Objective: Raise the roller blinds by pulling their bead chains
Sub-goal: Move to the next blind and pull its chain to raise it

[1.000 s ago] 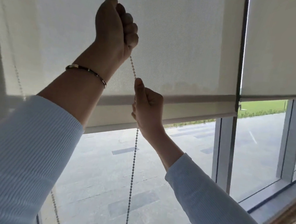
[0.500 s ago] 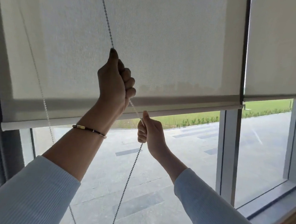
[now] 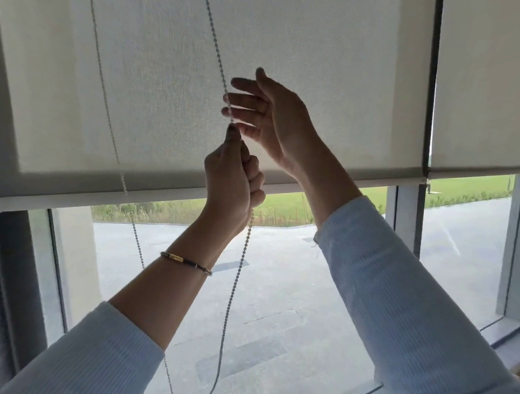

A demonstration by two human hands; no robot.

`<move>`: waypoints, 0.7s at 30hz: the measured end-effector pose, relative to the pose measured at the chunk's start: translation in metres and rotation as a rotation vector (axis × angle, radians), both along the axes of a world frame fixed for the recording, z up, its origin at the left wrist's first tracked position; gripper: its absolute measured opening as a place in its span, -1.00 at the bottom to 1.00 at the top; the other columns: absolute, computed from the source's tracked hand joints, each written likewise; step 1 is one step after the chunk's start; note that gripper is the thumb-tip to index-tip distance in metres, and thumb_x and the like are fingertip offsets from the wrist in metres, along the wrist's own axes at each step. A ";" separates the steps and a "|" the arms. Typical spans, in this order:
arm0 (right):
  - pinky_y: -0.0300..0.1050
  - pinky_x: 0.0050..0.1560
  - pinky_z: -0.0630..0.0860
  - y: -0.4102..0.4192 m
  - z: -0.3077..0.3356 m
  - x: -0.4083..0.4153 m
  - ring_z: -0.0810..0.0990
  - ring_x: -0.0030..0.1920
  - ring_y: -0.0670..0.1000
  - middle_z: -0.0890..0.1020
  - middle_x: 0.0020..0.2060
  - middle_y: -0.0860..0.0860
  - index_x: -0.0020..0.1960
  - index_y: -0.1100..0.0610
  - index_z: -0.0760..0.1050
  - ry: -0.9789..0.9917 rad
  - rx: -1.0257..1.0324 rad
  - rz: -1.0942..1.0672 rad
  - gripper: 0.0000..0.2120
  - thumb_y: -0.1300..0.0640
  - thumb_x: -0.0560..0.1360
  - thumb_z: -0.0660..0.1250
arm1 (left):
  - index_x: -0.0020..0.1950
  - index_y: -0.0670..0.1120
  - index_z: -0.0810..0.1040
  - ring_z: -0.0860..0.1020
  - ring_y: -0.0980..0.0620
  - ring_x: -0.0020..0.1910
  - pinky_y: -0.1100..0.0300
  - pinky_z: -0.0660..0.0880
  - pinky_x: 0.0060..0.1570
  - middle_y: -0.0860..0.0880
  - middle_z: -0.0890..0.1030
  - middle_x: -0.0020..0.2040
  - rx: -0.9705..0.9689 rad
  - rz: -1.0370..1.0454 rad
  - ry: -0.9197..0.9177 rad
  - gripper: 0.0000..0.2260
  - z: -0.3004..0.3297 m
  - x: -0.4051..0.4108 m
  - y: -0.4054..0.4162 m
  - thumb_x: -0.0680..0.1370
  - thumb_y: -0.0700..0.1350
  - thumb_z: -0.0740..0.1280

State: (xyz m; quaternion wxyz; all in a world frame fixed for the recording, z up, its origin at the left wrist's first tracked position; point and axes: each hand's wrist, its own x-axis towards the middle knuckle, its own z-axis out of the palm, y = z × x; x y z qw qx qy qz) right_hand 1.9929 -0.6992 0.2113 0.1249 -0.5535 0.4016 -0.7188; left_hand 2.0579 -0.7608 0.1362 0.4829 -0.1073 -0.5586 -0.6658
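Beside the roller blind [image 3: 292,46], a second blind [image 3: 491,83] past the dark frame; left hand [image 3: 232,183] fisted around the bead chain [image 3: 213,41]; right hand [image 3: 272,118] spread open above, fingertips touching it.

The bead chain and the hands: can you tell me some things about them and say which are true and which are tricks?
1. The left hand is closed in a fist around the bead chain. True.
2. The right hand is gripping the chain tightly. False: its fingers are spread open beside the chain, above the left hand.
3. A bracelet sits on the left wrist. True.
4. The blind covers the whole window. False: grass and pavement show through the glass below its bottom bar.
5. Both arms wear dark short sleeves. False: both sleeves are long and pale.
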 end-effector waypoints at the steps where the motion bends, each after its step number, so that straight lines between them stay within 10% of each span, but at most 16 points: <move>1: -0.09 -0.04 0.52 0.000 0.006 0.004 0.68 -0.07 0.08 0.67 -0.03 0.13 0.30 0.27 0.49 -0.004 0.009 0.032 -0.59 0.01 0.71 0.06 | -0.40 0.03 0.20 0.07 0.13 -0.61 0.39 0.06 -0.56 0.10 0.17 -0.56 0.002 0.004 -0.006 -0.54 0.000 0.000 0.000 0.70 0.10 0.11; 13: -0.18 -0.32 0.49 -0.008 0.028 0.023 0.52 -0.39 -0.04 0.56 -0.26 0.08 0.10 0.26 0.57 -0.063 0.075 0.147 -0.70 0.13 0.70 0.11 | -0.37 0.01 0.20 0.06 0.13 -0.60 0.42 0.07 -0.55 0.08 0.16 -0.55 0.036 0.004 -0.021 -0.56 -0.014 0.007 0.006 0.70 0.10 0.11; 21: -0.31 -0.59 0.13 -0.004 0.024 0.034 0.17 -0.56 -0.16 0.26 -0.47 -0.07 -0.15 0.16 0.49 -0.051 0.051 0.125 -0.67 0.09 0.71 0.10 | -0.39 0.02 0.21 0.07 0.14 -0.61 0.43 0.08 -0.54 0.10 0.17 -0.55 0.024 -0.005 -0.019 -0.54 -0.014 0.005 0.018 0.69 0.11 0.13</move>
